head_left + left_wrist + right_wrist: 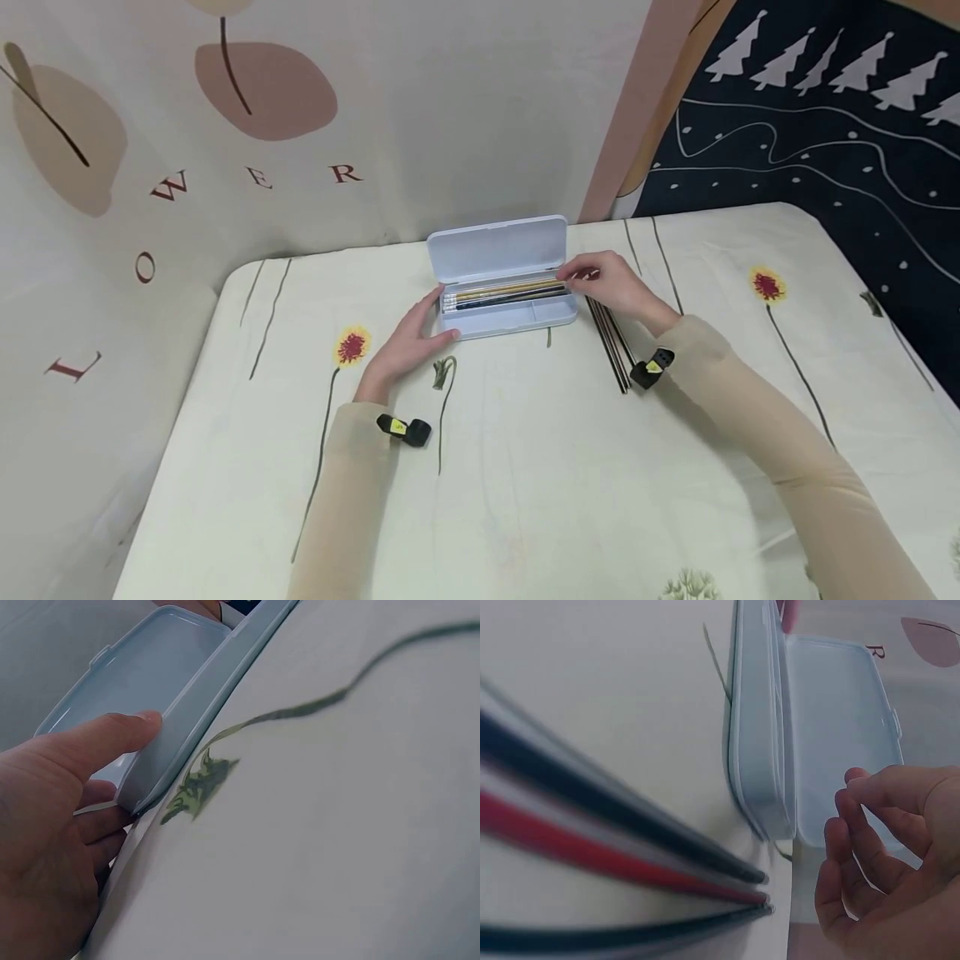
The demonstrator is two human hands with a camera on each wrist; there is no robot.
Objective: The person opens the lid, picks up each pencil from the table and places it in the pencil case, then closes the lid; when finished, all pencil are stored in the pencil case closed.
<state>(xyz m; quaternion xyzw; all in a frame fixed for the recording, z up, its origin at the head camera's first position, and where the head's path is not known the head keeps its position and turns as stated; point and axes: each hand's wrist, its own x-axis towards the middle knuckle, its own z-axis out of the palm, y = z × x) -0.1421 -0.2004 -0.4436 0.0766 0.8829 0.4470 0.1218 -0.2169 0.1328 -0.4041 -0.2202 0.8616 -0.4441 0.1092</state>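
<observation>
A pale blue pencil case [480, 327] lies on the cloth with its lid [498, 250] raised at the back. Several yellow and black pencils [510, 293] lie side by side in its long compartment, pale ends to the left. My left hand [408, 337] grips the case's left end, thumb over the front wall [180, 742] and fingers round the side. Over the right end hovers my right hand [611, 283], fingers loosely bent near the pencils' right ends. Nothing shows between thumb and fingers in the right wrist view. Several loose dark pencils [609, 342] lie below that hand.
A white cloth with printed flowers [767, 285] covers the table. Behind it hangs a pale curtain [480, 125] with letters, and a dark one with white trees [795, 150] stands at the right. One loose pencil is red [592, 855].
</observation>
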